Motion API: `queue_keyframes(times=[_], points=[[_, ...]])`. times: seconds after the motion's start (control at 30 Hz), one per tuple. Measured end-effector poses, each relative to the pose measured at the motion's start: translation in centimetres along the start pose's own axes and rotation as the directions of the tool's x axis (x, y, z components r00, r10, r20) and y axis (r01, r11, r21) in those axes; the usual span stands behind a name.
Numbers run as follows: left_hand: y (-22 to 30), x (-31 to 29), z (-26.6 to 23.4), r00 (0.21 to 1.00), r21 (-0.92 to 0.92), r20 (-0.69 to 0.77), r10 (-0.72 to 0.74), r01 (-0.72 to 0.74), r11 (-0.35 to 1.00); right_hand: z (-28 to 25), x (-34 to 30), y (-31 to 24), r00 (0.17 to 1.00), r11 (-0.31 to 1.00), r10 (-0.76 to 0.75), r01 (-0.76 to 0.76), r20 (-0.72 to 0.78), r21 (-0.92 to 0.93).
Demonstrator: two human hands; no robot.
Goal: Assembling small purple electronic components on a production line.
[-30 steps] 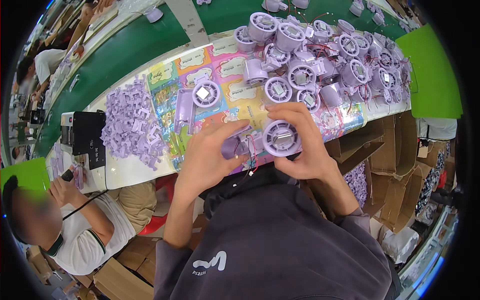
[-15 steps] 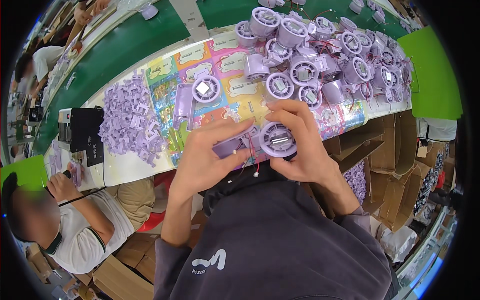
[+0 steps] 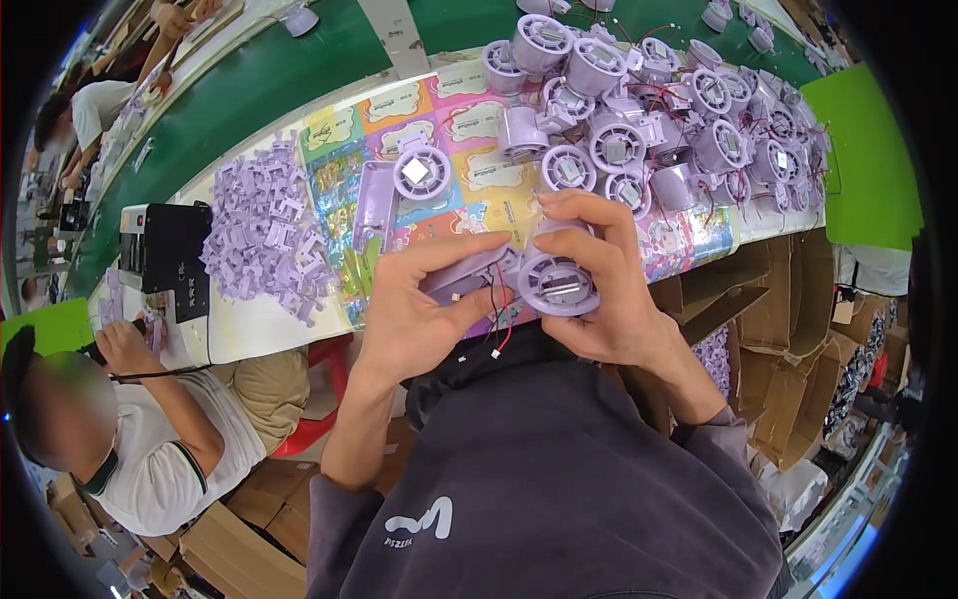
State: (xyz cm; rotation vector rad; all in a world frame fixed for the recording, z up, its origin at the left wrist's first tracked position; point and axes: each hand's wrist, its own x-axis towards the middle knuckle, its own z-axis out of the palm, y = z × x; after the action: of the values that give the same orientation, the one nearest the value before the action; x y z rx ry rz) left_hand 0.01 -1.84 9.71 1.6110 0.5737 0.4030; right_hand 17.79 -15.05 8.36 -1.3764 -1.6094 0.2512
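Close in front of my chest, my left hand (image 3: 411,311) is closed around a pale purple elongated plastic piece (image 3: 461,282), thumb below and fingers on top. My right hand (image 3: 621,304) grips a round purple vented housing (image 3: 557,284) with a metal part in its centre. The two pieces meet between my hands; whether they are fastened together I cannot tell. Thin red and black wires (image 3: 510,317) hang down beside my left thumb, ending in small white connectors (image 3: 496,353). Beyond my hands, a similar round housing (image 3: 422,190) lies beside a long shallow purple part (image 3: 374,208).
Many round purple housings with wires are heaped at the far right (image 3: 619,147). A pile of small purple brackets (image 3: 264,235) lies left, near a black box (image 3: 178,262). Open cardboard boxes (image 3: 798,369) stand at right. A co-worker (image 3: 150,439) sits at left.
The hanging wires have swung a little to the left. Both hands keep their hold, tilting the pieces only slightly, while the whole view has shifted a little.
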Motion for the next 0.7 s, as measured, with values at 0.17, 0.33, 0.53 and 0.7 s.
queue_keyframes(times=[0.17, 0.33, 0.53, 0.7], points=[[0.4, 0.3, 0.0, 0.999, 0.066, -0.002, 0.042, -0.041, 0.997, -0.2, 0.1, 0.1, 1.000, 1.000, -0.017, 0.017, -0.012, -0.002], [-0.1, 1.8, 0.3, 0.999, 0.088, -0.017, -0.034, 0.035, 0.995, -0.4, 0.7, 1.4, 0.999, 0.999, 0.043, -0.043, 0.002, 0.001], [-1.2, 2.0, 0.2, 0.999, 0.080, 0.031, -0.028, 0.025, 0.996, -0.7, 1.1, 1.7, 0.999, 1.000, 0.010, -0.010, 0.037, -0.020], [-0.5, 2.0, -0.3, 0.988, 0.411, 0.114, 0.101, -0.140, 0.901, -0.3, 0.6, 1.5, 1.000, 1.000, 0.008, -0.008, 0.014, -0.025]])
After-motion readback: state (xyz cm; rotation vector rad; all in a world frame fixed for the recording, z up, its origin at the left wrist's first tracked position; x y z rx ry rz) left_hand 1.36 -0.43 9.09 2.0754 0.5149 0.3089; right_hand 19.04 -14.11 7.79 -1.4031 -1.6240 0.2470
